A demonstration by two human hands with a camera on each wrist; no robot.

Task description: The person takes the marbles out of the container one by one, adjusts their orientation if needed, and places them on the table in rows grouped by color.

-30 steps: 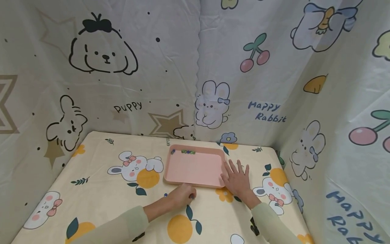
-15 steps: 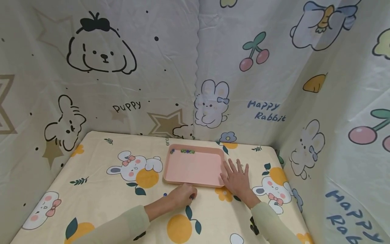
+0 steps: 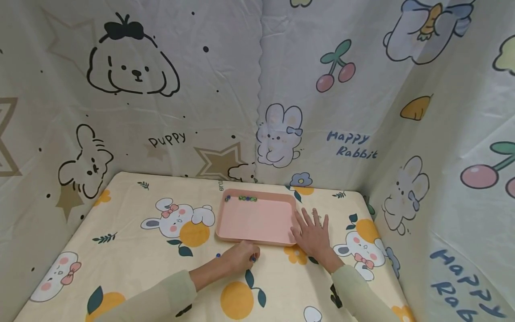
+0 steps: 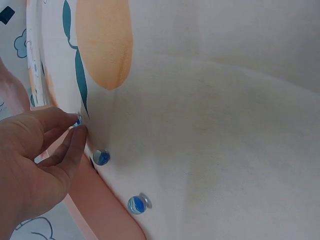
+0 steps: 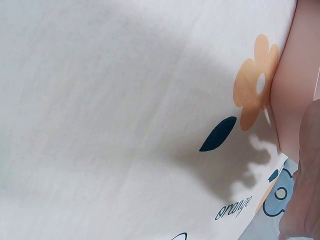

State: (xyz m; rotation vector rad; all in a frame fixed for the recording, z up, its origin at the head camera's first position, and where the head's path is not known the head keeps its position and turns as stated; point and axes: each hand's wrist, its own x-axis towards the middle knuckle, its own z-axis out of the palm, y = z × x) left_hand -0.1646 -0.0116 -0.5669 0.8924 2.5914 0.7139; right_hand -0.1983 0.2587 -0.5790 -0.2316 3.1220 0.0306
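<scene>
My left hand (image 3: pixel 240 257) pinches a clear marble with blue in it (image 4: pixel 78 120) between thumb and fingertips, just in front of the pink tray (image 3: pixel 257 226). In the left wrist view two more glass marbles lie on the cloth beside the tray's wall: a nearer blue-swirled marble (image 4: pixel 137 204) and another blue marble (image 4: pixel 101 157). My right hand (image 3: pixel 314 236) rests with fingers spread at the tray's right edge. Inside the tray a short row of green and blue marbles (image 3: pixel 247 198) lies along the far wall, with a few dark marbles (image 3: pixel 227 198) in the far left corner.
The table is covered by a cream cloth (image 3: pixel 132 250) printed with rabbits, oranges and leaves. Printed curtains (image 3: pixel 225 89) hang behind the table and at both sides.
The left hand stays in nearly the same place, and the blue of the marble shows more clearly at its fingertips. The right hand and the tray hold still. The head view tilts slightly.
</scene>
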